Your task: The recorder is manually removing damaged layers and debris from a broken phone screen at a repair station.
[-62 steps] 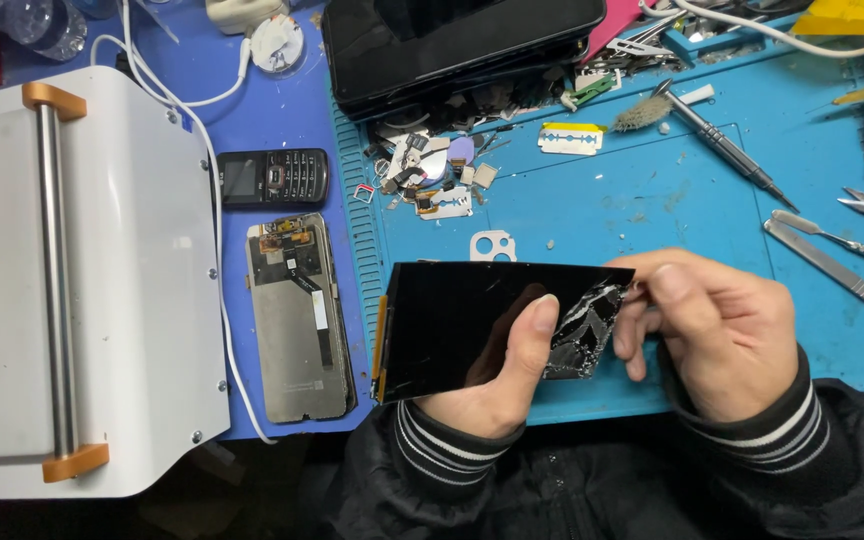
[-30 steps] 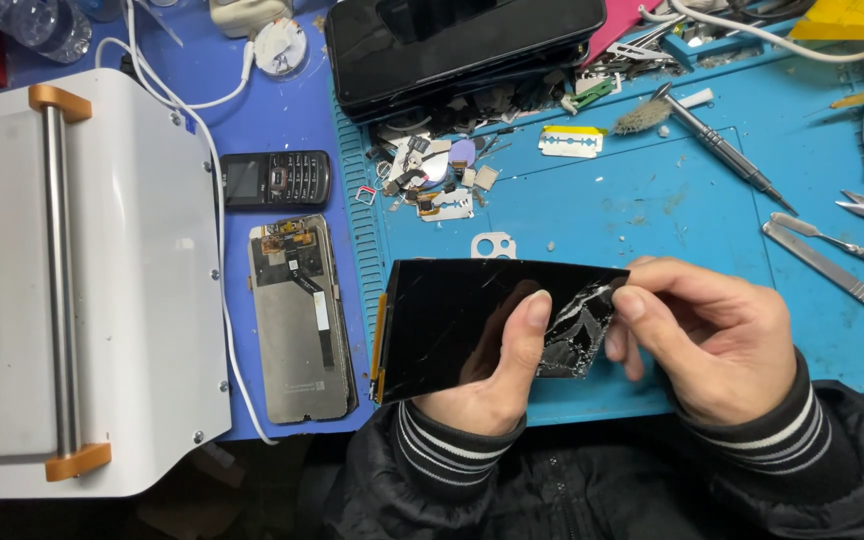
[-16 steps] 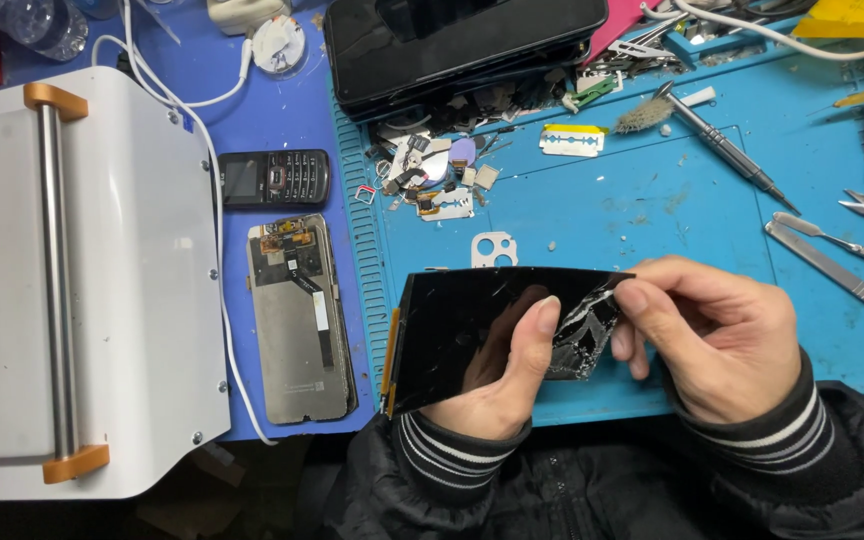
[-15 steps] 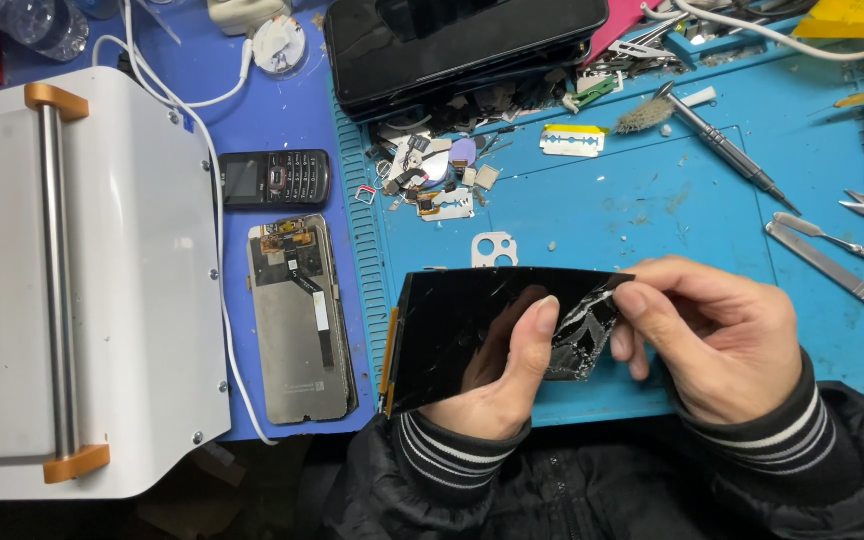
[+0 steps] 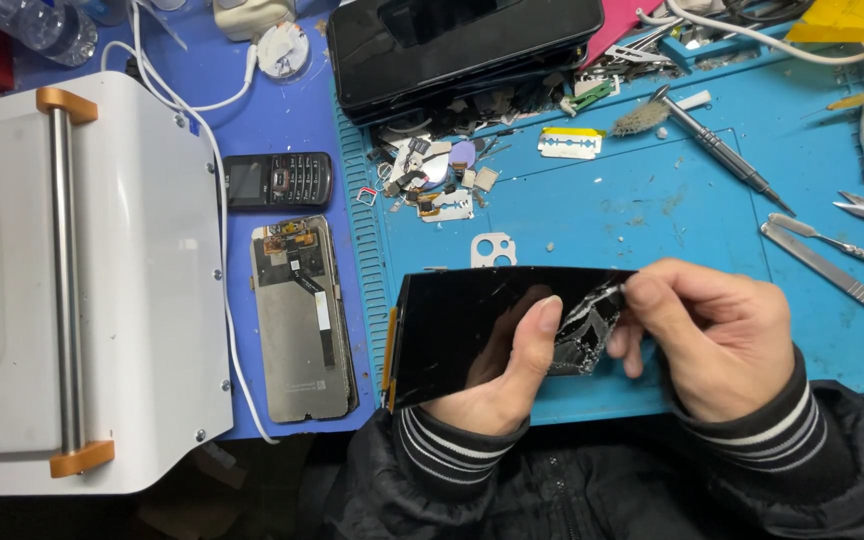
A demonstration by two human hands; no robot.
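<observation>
Screen (image 5: 472, 325), thin, stiff, shattered at one end, looks fragile: left hand (image 5: 497, 385) grips its underside, right hand (image 5: 712, 340) pinches the cracked corner.

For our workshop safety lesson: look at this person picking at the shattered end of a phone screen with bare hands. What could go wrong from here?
1. The cracked glass sits right against the left hand thumb and the right hand fingertips, both bare, so cuts or splinters seem likely.
2. The black screen panel looks bowed, so more glass may break off.
3. Shards could fall onto the blue mat among the small loose parts and go unnoticed.
</observation>
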